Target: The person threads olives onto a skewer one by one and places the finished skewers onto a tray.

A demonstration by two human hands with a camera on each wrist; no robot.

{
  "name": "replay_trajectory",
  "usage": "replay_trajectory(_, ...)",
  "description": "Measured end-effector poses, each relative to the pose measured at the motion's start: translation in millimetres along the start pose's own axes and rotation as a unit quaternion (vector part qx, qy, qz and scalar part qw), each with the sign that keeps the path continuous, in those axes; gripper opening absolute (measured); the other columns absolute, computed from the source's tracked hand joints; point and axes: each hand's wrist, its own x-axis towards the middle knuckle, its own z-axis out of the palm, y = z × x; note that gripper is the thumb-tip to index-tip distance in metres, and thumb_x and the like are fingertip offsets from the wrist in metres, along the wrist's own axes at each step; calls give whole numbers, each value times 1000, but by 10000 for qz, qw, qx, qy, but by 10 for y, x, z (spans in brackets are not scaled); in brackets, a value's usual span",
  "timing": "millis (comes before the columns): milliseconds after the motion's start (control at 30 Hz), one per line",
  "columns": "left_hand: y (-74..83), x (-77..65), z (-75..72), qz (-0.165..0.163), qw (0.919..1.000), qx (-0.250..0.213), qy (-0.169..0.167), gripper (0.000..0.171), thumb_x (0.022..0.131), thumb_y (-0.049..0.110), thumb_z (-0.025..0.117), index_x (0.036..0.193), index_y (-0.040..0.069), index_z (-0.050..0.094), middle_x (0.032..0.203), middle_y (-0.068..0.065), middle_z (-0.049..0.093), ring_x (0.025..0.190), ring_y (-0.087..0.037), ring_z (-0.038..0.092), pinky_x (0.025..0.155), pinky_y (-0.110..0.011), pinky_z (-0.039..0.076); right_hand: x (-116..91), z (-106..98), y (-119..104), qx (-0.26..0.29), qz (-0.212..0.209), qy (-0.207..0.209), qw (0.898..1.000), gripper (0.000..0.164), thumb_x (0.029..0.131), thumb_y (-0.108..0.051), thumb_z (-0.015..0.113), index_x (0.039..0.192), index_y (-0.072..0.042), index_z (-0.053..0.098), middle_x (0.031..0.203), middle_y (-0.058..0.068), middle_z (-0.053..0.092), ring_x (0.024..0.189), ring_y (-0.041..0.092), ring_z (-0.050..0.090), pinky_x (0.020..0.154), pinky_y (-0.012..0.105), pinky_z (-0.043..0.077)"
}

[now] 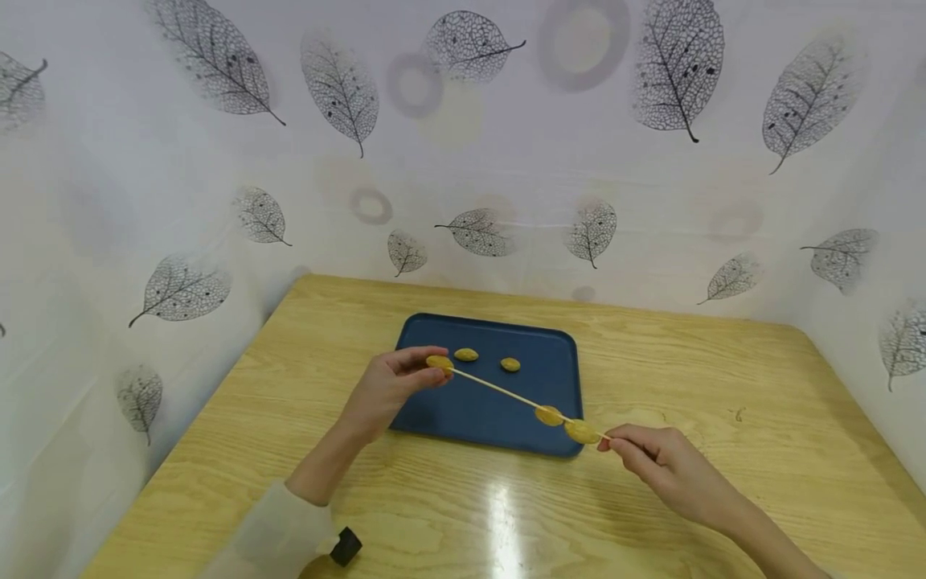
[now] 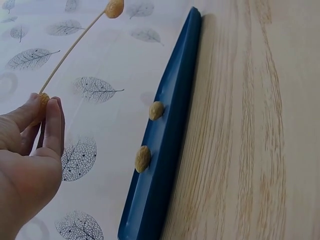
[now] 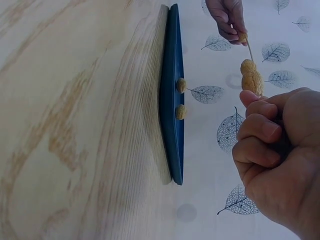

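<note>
A thin wooden skewer (image 1: 499,388) slants over the blue tray, its right end lower. My right hand (image 1: 669,470) grips that end, fingers curled round it. Close beside those fingers, two golden-brown wrinkled oval food balls (image 1: 581,432) are threaded on the stick, touching each other. At the far tip my left hand (image 1: 383,390) pinches another oval ball (image 1: 439,364) between thumb and fingers; the skewer's tip meets it. In the left wrist view the fingers partly cover this ball (image 2: 44,100). Two more loose balls (image 1: 466,354) lie apart on the tray.
The blue rectangular tray (image 1: 470,418) with a low rim lies on a light wood table (image 1: 723,386). Behind and at both sides hangs a white leaf-printed cloth (image 1: 535,177). A small black object (image 1: 346,547) is at the left sleeve.
</note>
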Motion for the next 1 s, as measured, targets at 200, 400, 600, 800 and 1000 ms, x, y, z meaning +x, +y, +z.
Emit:
replay_trajectory(200,-5,17,15,-32,9998,-175,-5,35,101,-2,62,135,-13,60,112,-9,73,102,-19,73,101,-47,54,-6,1,8,45,-60,38,10000,24,107,4,50,115,3,73,62,-13,41,52,-9,25,41,20,33)
replay_trajectory(400,-13,12,20,-138,9995,-280,1,36,102,-3,61,137,-10,60,114,-9,74,102,-17,73,105,-56,47,-13,4,26,-4,-108,72,9999,24,106,5,50,109,1,73,62,-15,40,52,-8,26,41,19,34)
replay_trajectory(600,-29,10,19,-142,9994,-328,-35,37,102,-2,62,137,-13,59,111,-7,75,102,-17,73,106,-58,46,-13,33,57,-262,-278,161,9991,24,103,8,53,103,-4,74,62,-18,37,52,-9,26,46,19,38)
replay_trajectory(800,-43,9,26,-148,9998,-103,-60,34,101,1,65,133,-11,63,109,-6,76,101,-18,73,103,-52,51,-11,62,92,-506,-419,302,9974,24,100,12,57,103,-3,75,57,-17,38,49,-12,24,48,20,41)
replay_trajectory(1000,-32,2,47,-161,9997,125,-119,33,100,4,67,131,-6,67,109,-7,76,103,-20,73,101,-48,54,13,76,70,-601,-475,269,9967,22,99,12,58,105,1,76,60,-18,46,48,-14,24,44,19,38)
